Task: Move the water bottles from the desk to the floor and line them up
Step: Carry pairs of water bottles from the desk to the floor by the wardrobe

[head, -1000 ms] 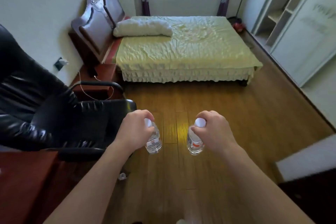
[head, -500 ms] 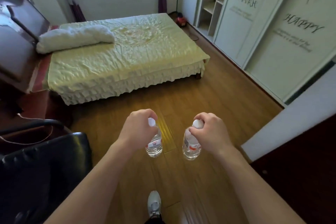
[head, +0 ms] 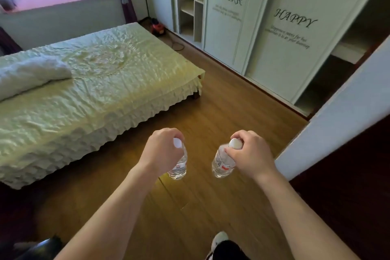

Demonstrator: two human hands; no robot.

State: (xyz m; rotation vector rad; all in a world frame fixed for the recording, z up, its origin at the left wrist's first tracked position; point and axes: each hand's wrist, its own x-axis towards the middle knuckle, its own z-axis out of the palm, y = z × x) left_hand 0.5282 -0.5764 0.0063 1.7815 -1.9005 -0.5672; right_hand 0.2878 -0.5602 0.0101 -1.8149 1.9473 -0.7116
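Head camera looks down over a bedroom, taken left to right: a bed point(head: 88, 82) with a pale green cover fills the left, open wooden floor point(head: 221, 99) runs through the middle, and a white wardrobe point(head: 280, 34) lines the right wall.

The left hand point(head: 161, 151) has its grip clamped around the neck of the left bottle point(head: 179, 167), fingers curled over the white cap, so the clear body hangs below the knuckles. The right hand point(head: 251, 154) is closed the same way on the right bottle point(head: 222, 164), which tilts slightly inward beneath it. Both bottles are in the air above the floor, apart from each other and touching nothing else. A shoe point(head: 219, 240) shows at the bottom edge.

Judging the risks: each bottle is held only by its top, so a swing while walking or bending could loosen a hold and drop it. Set down tilted, the right bottle could tip and roll. The shoe is near the likely landing spot and might knock a bottle out of line.
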